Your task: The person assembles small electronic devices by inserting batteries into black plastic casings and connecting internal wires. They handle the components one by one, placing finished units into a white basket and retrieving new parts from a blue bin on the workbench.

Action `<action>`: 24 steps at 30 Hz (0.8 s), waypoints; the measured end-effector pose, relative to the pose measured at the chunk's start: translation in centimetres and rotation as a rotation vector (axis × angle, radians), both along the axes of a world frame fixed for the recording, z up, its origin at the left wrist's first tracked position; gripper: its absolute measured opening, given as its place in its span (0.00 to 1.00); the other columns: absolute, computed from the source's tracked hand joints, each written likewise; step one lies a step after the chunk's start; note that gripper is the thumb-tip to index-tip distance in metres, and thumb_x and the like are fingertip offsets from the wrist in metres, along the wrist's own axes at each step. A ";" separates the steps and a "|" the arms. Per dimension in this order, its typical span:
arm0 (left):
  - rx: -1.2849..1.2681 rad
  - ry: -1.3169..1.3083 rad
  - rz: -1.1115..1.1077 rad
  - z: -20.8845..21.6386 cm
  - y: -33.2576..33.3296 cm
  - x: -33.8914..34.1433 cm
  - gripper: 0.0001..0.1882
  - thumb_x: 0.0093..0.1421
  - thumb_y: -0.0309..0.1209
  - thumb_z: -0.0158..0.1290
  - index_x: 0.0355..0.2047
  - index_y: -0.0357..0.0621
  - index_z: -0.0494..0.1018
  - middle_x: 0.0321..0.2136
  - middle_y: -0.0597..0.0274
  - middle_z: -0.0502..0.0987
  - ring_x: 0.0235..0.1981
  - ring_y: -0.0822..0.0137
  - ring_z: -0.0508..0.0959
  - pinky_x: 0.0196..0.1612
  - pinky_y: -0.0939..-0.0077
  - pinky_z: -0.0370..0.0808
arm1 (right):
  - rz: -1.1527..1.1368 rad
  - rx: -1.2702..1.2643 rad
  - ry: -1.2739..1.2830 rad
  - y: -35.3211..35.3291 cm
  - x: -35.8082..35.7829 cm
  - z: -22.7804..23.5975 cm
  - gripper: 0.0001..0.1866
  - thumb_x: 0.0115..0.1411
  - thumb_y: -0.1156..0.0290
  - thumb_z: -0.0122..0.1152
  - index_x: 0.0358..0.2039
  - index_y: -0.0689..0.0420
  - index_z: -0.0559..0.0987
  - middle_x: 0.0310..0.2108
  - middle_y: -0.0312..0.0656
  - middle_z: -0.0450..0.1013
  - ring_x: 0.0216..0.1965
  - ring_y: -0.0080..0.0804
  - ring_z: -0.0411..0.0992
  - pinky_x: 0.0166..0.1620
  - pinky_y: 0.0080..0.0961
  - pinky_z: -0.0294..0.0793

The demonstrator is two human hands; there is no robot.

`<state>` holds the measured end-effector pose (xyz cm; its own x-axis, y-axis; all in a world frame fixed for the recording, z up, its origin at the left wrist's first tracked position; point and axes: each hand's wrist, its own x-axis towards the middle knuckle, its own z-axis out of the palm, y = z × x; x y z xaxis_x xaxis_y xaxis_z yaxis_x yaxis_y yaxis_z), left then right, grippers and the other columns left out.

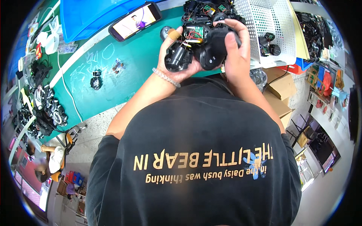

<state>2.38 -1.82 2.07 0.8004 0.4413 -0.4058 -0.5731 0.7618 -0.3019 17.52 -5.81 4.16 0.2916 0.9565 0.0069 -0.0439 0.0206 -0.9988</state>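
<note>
My left hand (163, 64) is closed round an opened black device housing (179, 58). A dark cylinder, probably a motor, sits in it. A green circuit board (195, 33) with red wires shows between my hands; I cannot tell which part it belongs to. A tan wrap (174, 35) covers part of my left thumb. My right hand (237, 54) grips a smooth, rounded black shell (214, 49), thumb on top and fingers over its far edge. The shell lies close against the housing. My left fingers are mostly hidden beneath the parts.
On the green table (124, 83) a phone (135, 20) leans near a blue bin (86, 19). More black assemblies (192, 15) are heaped beyond my hands. A perforated white basket (279, 37) stands right. A small black part (96, 81) lies left. Another person (56, 158) sits lower left.
</note>
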 end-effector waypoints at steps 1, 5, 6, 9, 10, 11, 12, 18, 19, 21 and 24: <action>0.042 0.028 -0.015 0.3 0.4 0.2 0.30 0.58 0.49 0.47 0.55 0.42 0.64 0.54 0.45 0.67 0.57 0.47 0.65 0.59 0.32 0.52 | -0.044 -0.026 0.016 0.7 0.2 0.0 0.17 0.64 0.62 0.51 0.47 0.61 0.67 0.42 0.42 0.69 0.45 0.26 0.67 0.51 0.24 0.65; 0.074 0.038 -0.006 0.7 1.8 0.6 0.29 0.60 0.49 0.43 0.54 0.42 0.65 0.50 0.42 0.69 0.53 0.42 0.68 0.55 0.27 0.54 | -0.213 -0.092 0.365 3.0 1.9 -1.1 0.23 0.68 0.54 0.36 0.43 0.63 0.70 0.41 0.48 0.73 0.41 0.35 0.73 0.48 0.33 0.72; 0.082 0.042 -0.008 1.3 2.1 0.7 0.28 0.60 0.49 0.43 0.54 0.42 0.65 0.50 0.44 0.70 0.53 0.43 0.68 0.56 0.29 0.55 | -0.207 -0.130 0.443 3.4 2.4 -1.1 0.25 0.68 0.53 0.36 0.44 0.64 0.71 0.40 0.48 0.73 0.40 0.36 0.73 0.47 0.34 0.73; 0.076 -0.001 0.008 3.0 2.8 1.0 0.28 0.60 0.48 0.44 0.54 0.44 0.66 0.51 0.47 0.70 0.53 0.46 0.68 0.57 0.31 0.55 | -0.096 -0.172 0.663 4.9 3.1 -1.1 0.29 0.62 0.43 0.43 0.45 0.60 0.70 0.35 0.44 0.73 0.35 0.31 0.73 0.37 0.29 0.74; 0.100 0.057 0.002 3.1 2.9 0.9 0.27 0.59 0.48 0.44 0.54 0.45 0.67 0.52 0.50 0.70 0.52 0.49 0.70 0.57 0.33 0.55 | -0.042 -0.174 0.733 5.3 3.2 -1.1 0.32 0.59 0.39 0.46 0.45 0.58 0.69 0.33 0.41 0.73 0.33 0.28 0.72 0.32 0.26 0.75; 0.078 0.028 -0.004 3.7 3.3 0.7 0.25 0.60 0.47 0.45 0.51 0.46 0.69 0.49 0.49 0.72 0.50 0.49 0.71 0.57 0.30 0.55 | -0.027 -0.173 0.810 5.8 3.4 -1.1 0.29 0.58 0.44 0.50 0.45 0.58 0.69 0.32 0.41 0.72 0.33 0.27 0.72 0.32 0.26 0.75; 0.088 0.098 -0.012 4.6 3.6 0.9 0.26 0.58 0.48 0.47 0.52 0.46 0.69 0.49 0.48 0.72 0.50 0.50 0.71 0.56 0.31 0.55 | -0.012 -0.173 0.886 6.1 3.5 -1.2 0.26 0.58 0.49 0.54 0.46 0.58 0.69 0.31 0.40 0.72 0.33 0.26 0.72 0.32 0.25 0.75; 0.104 0.299 -0.019 8.4 3.8 1.4 0.32 0.55 0.53 0.52 0.53 0.46 0.67 0.50 0.45 0.70 0.52 0.52 0.70 0.55 0.31 0.57 | 0.174 -0.244 1.252 5.2 5.4 -3.6 0.26 0.65 0.52 0.37 0.42 0.64 0.73 0.32 0.47 0.75 0.33 0.39 0.75 0.41 0.36 0.78; 0.098 0.231 -0.006 8.1 3.7 1.1 0.31 0.55 0.52 0.51 0.53 0.45 0.67 0.51 0.44 0.69 0.52 0.51 0.69 0.55 0.31 0.56 | 0.213 -0.236 1.357 5.3 4.5 -2.4 0.25 0.65 0.54 0.37 0.42 0.63 0.73 0.32 0.47 0.75 0.33 0.39 0.75 0.41 0.37 0.78; 0.098 0.140 0.016 7.9 3.7 0.6 0.31 0.56 0.52 0.50 0.54 0.44 0.66 0.52 0.43 0.68 0.54 0.49 0.67 0.56 0.30 0.55 | 0.027 -0.303 1.255 5.4 3.7 -1.7 0.25 0.65 0.53 0.38 0.43 0.64 0.72 0.36 0.51 0.75 0.28 0.39 0.76 0.31 0.33 0.82; 0.101 0.066 0.034 7.8 3.6 0.2 0.31 0.57 0.50 0.48 0.55 0.42 0.65 0.54 0.41 0.65 0.56 0.46 0.65 0.56 0.29 0.53 | 0.080 -0.316 1.305 5.1 3.7 -2.1 0.24 0.65 0.55 0.39 0.43 0.65 0.73 0.35 0.52 0.75 0.30 0.40 0.76 0.33 0.34 0.82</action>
<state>2.63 1.76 9.86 0.7576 0.5088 -0.4089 -0.6148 0.7666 -0.1853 21.26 -0.74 2.11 -0.1404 0.8800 -0.4538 -0.9501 -0.2487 -0.1883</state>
